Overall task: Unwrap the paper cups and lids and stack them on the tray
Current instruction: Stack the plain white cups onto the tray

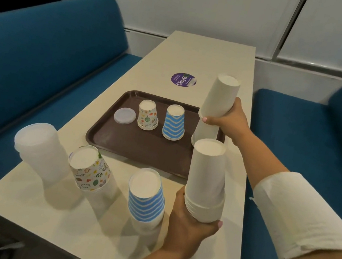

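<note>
Head view showed the right hand (227,122) clamped round a few plain white paper cups (220,97), upturned above the white stack (204,133) on the brown plastic tray (139,146); the left hand (189,221) gripped a second white cup stack (206,181) nearer the person. Judged step: adding cups to the tray pile; next called for lowering them squarely over it. Beside the left hand, sleeved stacks looked blurred.

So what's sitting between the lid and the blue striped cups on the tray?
In the head view, the doodle-print cup stack stands between the lid and the striped stack.
</note>
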Demonstrator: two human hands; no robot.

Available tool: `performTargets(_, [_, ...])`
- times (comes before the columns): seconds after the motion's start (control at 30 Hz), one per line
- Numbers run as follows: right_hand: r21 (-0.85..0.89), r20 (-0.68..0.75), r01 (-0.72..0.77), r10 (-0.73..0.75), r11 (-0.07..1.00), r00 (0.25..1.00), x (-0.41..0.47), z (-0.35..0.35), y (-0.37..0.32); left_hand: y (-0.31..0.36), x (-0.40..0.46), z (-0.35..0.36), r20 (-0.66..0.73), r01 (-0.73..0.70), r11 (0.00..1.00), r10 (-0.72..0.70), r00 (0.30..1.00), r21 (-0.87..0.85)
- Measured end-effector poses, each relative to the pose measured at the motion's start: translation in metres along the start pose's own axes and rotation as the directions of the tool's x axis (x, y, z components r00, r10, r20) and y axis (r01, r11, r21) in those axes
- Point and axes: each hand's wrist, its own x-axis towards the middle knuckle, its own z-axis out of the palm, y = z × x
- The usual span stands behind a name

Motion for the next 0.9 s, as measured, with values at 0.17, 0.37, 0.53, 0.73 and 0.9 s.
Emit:
performTargets(0.17, [-0.14, 0.047, -0.072, 0.079, 0.988, 0.996, 0.004, 0.012, 0.018, 0.002, 0.001, 0.0, 0.012, 0.036, 0.999, -0.036, 0.999, -0.015])
performTargets(0.37, [-0.234, 0.123, -0.207, 0.241, 0.95, 0.963, -0.001, 0.017, 0.04, 0.007, -0.001, 0.001, 0.032, 0.067, 0.997, -0.068, 0.997, 0.03])
performTargets(0.53, [-0.238, 0.134, -0.233, 0.269, 0.943, 0.954, -0.02, -0.002, 0.036, 0.014, 0.001, 0.0, 0.056, 0.096, 0.994, -0.099, 0.994, 0.047])
performTargets(0.73, [0.093, 0.126, -0.14, 0.128, 0.986, 0.984, -0.09, -0.044, 0.012, 0.022, 0.004, 0.005, 0.013, 0.153, 0.984, -0.155, 0.988, 0.096])
performTargets(0.9, [0.001, 0.575, -0.284, 0.232, 0.959, 0.784, -0.153, -0.049, 0.024, 0.025, 0.006, 0.01, -0.044, 0.193, 0.979, -0.19, 0.981, 0.063])
